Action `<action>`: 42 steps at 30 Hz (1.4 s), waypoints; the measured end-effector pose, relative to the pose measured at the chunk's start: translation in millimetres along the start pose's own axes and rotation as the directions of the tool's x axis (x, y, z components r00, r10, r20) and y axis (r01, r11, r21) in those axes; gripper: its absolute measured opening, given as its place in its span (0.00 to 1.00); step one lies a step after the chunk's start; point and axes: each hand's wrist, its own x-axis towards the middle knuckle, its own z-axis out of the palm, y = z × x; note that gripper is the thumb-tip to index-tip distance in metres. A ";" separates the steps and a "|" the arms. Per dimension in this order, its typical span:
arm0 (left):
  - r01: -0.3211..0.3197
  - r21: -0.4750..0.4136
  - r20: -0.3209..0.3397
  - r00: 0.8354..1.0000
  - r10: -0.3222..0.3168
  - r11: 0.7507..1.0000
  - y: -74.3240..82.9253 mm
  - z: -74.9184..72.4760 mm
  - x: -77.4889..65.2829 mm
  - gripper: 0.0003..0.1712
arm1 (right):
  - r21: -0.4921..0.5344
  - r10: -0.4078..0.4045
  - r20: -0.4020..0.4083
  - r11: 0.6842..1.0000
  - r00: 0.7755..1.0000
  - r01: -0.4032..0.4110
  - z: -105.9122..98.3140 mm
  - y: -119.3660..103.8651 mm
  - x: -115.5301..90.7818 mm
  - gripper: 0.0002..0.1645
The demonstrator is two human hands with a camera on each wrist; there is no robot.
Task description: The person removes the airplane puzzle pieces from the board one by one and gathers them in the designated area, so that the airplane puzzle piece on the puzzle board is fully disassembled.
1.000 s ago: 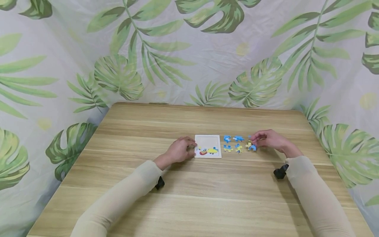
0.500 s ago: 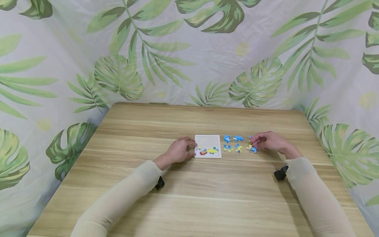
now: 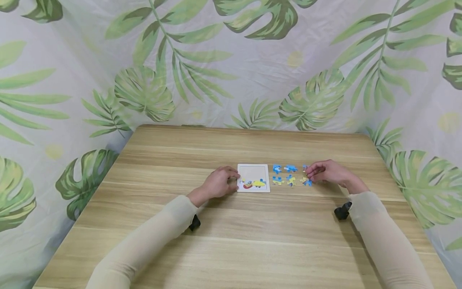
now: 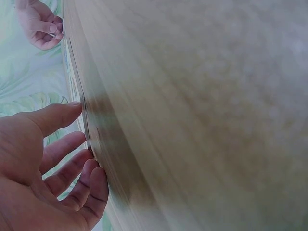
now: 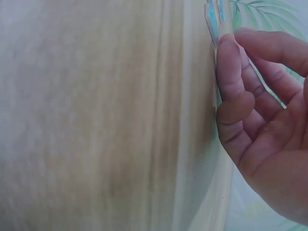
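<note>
A white square puzzle board (image 3: 252, 166) lies on the table, with yellow, red and blue pieces (image 3: 259, 184) along its near side. My left hand (image 3: 219, 182) rests at the board's left edge, fingertips and thumb right at the rim. In the left wrist view, the left hand's fingers (image 4: 61, 151) are loosely bent along that thin edge. My right hand (image 3: 329, 174) pinches a blue and yellow puzzle piece (image 3: 307, 182) at the right end of the loose pieces, thumb and fingertips together. The right wrist view has blue pieces (image 5: 211, 21) just beyond the right hand's fingertips.
Several loose jigsaw pieces (image 3: 290, 169) lie in two rows between the board and my right hand. The wooden table (image 3: 231, 241) reaches back to a leaf-patterned cloth (image 3: 260, 72). Black wrist cameras (image 3: 342, 210) hang under both sleeves.
The puzzle piece at my right fingertips has shifted from tilted to lying flatter, slightly nearer me. My right hand has moved very little. The left hand and the board have stayed put.
</note>
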 end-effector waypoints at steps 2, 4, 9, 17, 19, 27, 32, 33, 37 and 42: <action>0.001 0.000 0.001 1.000 -0.001 1.000 -0.6 0.5 0.5 0.21 | 0.009 0.005 0.000 1.000 1.000 -0.005 -0.2 0.4 0.3 0.20; 0.000 0.004 0.004 1.000 0.000 1.000 -1.4 1.0 1.0 0.21 | 0.021 0.011 0.001 1.000 1.000 -0.011 -0.7 1.0 1.7 0.19; -0.006 0.007 0.001 1.000 0.006 1.000 -2.4 1.7 1.5 0.21 | 0.052 0.007 0.006 0.999 1.000 -0.007 -0.9 -1.9 4.7 0.18; -0.015 0.007 -0.006 1.000 0.015 1.000 -2.3 1.3 1.2 0.21 | 0.068 -0.019 0.016 0.998 1.000 0.018 4.2 -16.7 8.3 0.22; -0.015 0.004 -0.005 1.000 0.015 1.000 -2.2 1.1 1.3 0.21 | 0.072 -0.030 0.015 0.997 0.999 0.029 6.4 -19.8 10.7 0.22; -0.003 0.001 0.008 1.000 0.003 1.000 -2.6 1.9 1.4 0.22 | 0.060 -0.051 0.022 0.997 0.998 0.050 20.5 -36.1 19.6 0.21; 0.006 0.001 0.014 1.000 -0.006 1.000 -3.0 2.3 1.3 0.22 | 0.076 -0.063 0.026 0.995 0.998 0.061 30.6 -46.9 25.8 0.21; 0.008 0.001 0.015 1.000 -0.008 1.000 -3.0 2.4 1.3 0.22 | 0.075 -0.069 0.024 0.995 0.997 0.067 32.7 -49.0 27.1 0.20; 0.010 0.005 0.010 1.000 -0.010 1.000 -3.2 2.8 1.3 0.22 | 0.061 -0.084 0.016 0.995 0.996 0.083 39.8 -56.3 32.3 0.18; 0.008 0.012 0.007 1.000 -0.008 1.000 -3.8 3.5 1.4 0.21 | 0.045 -0.088 0.021 0.995 0.996 0.087 46.9 -65.8 37.0 0.18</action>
